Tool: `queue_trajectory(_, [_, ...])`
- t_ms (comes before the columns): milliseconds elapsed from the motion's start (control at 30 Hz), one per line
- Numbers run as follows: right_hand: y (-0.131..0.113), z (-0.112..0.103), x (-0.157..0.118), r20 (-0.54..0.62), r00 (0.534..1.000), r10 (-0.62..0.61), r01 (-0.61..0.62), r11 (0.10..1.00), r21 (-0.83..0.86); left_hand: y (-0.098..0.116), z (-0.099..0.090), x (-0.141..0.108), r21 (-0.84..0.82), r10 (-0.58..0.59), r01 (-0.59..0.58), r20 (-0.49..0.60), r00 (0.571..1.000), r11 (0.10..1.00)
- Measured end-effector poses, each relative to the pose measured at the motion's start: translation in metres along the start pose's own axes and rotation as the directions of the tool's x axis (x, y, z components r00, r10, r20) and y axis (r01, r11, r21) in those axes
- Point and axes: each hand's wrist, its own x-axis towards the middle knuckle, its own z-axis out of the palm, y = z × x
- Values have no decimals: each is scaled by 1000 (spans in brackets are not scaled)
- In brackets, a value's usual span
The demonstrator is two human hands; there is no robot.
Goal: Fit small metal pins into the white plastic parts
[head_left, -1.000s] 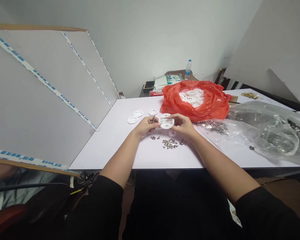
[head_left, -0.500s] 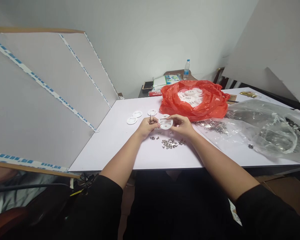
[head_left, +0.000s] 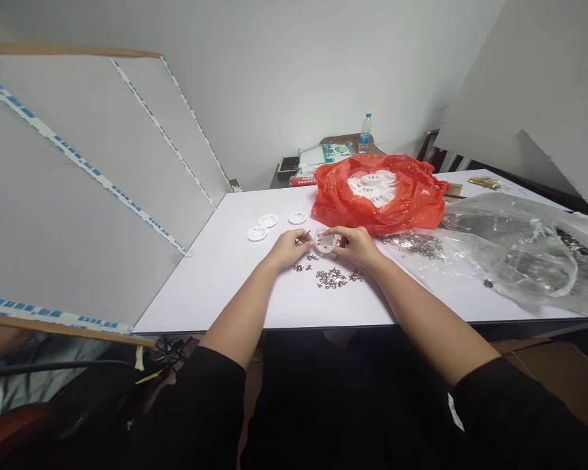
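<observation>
My right hand [head_left: 353, 245] grips a round white plastic disc [head_left: 324, 241] by its right edge, with slots showing in its face. At the disc's left side, my left hand [head_left: 289, 248] is closed on a thin dark pointed tool [head_left: 304, 236]. Below the hands lies a pile of small metal pieces [head_left: 331, 279], with smaller clusters beside it. Three more white discs lie on the table beyond my left hand, one of them [head_left: 296, 218] apart from the other two [head_left: 257, 233].
A red plastic bag [head_left: 382, 219] full of white parts stands behind my right hand. Clear bags [head_left: 529, 248] with metal pieces cover the white table's [head_left: 196, 287] right side. A panel [head_left: 102, 183] borders the left; a water bottle [head_left: 365, 134] stands at the back.
The thin tool has tipped from upright to slanting toward the disc. The disc has turned slightly in my fingers. The whole view has shifted a little.
</observation>
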Motion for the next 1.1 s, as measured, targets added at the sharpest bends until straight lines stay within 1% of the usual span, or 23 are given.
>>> queue_trajectory(100, [3,-3,0,17,1000,-13,14,997,-75,-1,-6,-1,53,97,-97,-1,995,994])
queue_trajectory(233, [7,-5,-1,32,991,-130,132,986,-97,-4,-5,1,129,239,-243,44,970,961])
queue_trajectory(300, [8,-5,-2,49,982,-180,185,977,-104,-6,-2,2,173,279,-289,82,957,942])
queue_trajectory(367, [8,-5,-3,71,977,-201,208,970,-123,-8,1,4,183,296,-314,120,948,932])
queue_trajectory(500, [7,-5,-4,115,974,-194,210,968,-141,-11,5,5,210,309,-336,152,939,918])
queue_trajectory(633, [8,-3,-3,122,975,-188,202,972,-118,-14,6,6,229,331,-372,197,923,900])
queue_trajectory(700, [9,-1,-3,120,974,-190,204,973,-110,-14,6,6,218,338,-377,195,921,900])
queue_trajectory(867, [12,0,-3,98,976,-197,206,974,-99,-13,6,5,124,282,-303,166,945,945])
queue_trajectory(933, [13,0,-3,99,975,-198,207,974,-91,-13,6,5,118,270,-292,168,948,949])
queue_trajectory(1000, [13,0,-3,96,975,-201,210,974,-88,-13,6,6,148,283,-309,174,943,939])
queue_trajectory(1100, [14,1,-2,96,973,-210,219,972,-83,-16,8,7,239,306,-343,180,935,908])
